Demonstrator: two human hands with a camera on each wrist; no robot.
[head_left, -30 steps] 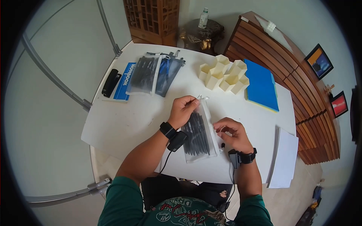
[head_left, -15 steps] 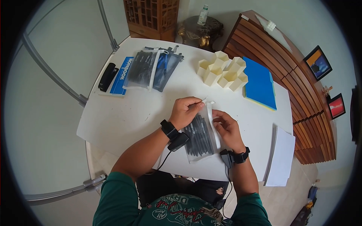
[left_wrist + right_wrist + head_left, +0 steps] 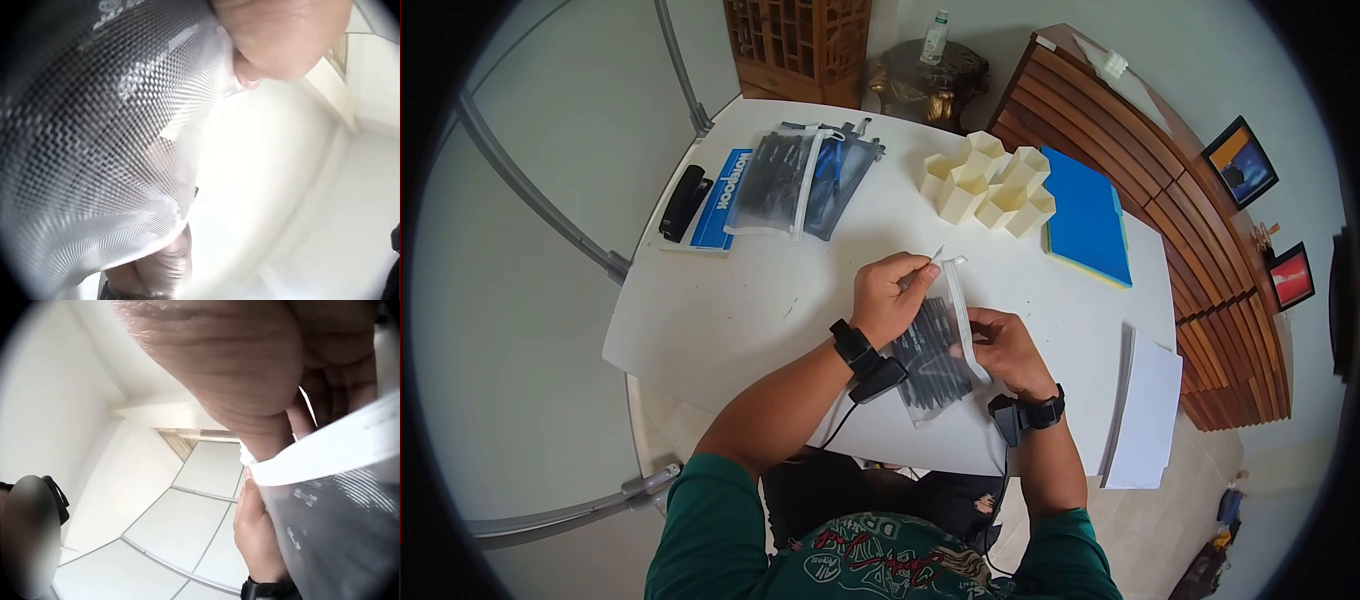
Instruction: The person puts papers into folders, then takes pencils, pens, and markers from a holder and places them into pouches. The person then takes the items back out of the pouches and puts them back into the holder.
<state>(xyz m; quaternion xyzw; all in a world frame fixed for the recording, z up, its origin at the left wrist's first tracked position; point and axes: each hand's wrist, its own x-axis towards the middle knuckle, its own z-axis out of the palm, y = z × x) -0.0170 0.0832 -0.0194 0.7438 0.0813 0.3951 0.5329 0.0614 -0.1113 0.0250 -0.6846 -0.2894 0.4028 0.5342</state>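
Note:
A clear mesh zipper pouch (image 3: 927,408) full of dark pens (image 3: 930,345) tilts over the table in front of me. My left hand (image 3: 892,298) pinches its top corner beside the white zipper strip (image 3: 962,310). On the other side, my right hand (image 3: 1008,352) reaches in behind that strip, and a fingertip shows through the mesh near the pens. In the right wrist view the white edge (image 3: 331,447) crosses in front of its fingers; I cannot tell whether they grip anything. Mesh (image 3: 94,125) fills much of the left wrist view.
Cream hexagonal holders (image 3: 985,190) stand at the back, beside a blue folder (image 3: 1085,215). Filled mesh pouches (image 3: 775,185) overlap a blue notebook (image 3: 722,205) at the back left, next to a black stapler (image 3: 685,203). White papers (image 3: 1142,410) lie at the right edge.
My right hand has moved from beside the pouch to its zipper edge and in behind the strip. The pouch has tilted. My left hand keeps its pinch on the corner.

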